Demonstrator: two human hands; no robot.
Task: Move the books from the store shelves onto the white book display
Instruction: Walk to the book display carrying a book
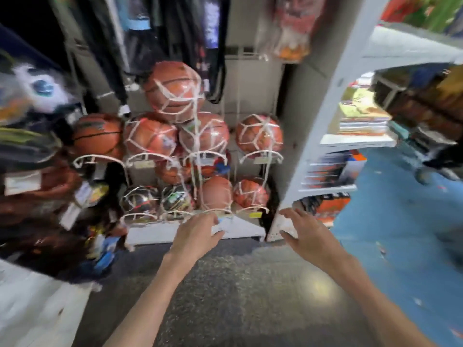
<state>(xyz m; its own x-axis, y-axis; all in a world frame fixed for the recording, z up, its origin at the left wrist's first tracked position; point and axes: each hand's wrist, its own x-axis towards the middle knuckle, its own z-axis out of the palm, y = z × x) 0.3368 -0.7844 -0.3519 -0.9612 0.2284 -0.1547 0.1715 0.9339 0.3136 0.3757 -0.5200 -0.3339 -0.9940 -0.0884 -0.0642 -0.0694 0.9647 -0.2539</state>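
Both hands reach forward holding nothing, fingers spread apart: the left hand (198, 234) at 6 o'clock below netted basketballs (175, 90) on wire racks, the right hand (307, 236) beside the white shelf post (323, 116). At 3 o'clock, books (362, 121) lie flat in stacks on white shelves (355, 141), long axes running away rightward. Speckled grey floor (238, 284) meets blue floor; everything is motion-blurred, titles unreadable

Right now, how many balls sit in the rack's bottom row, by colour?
Dark balls: 2
Orange balls: 2
Total: 4
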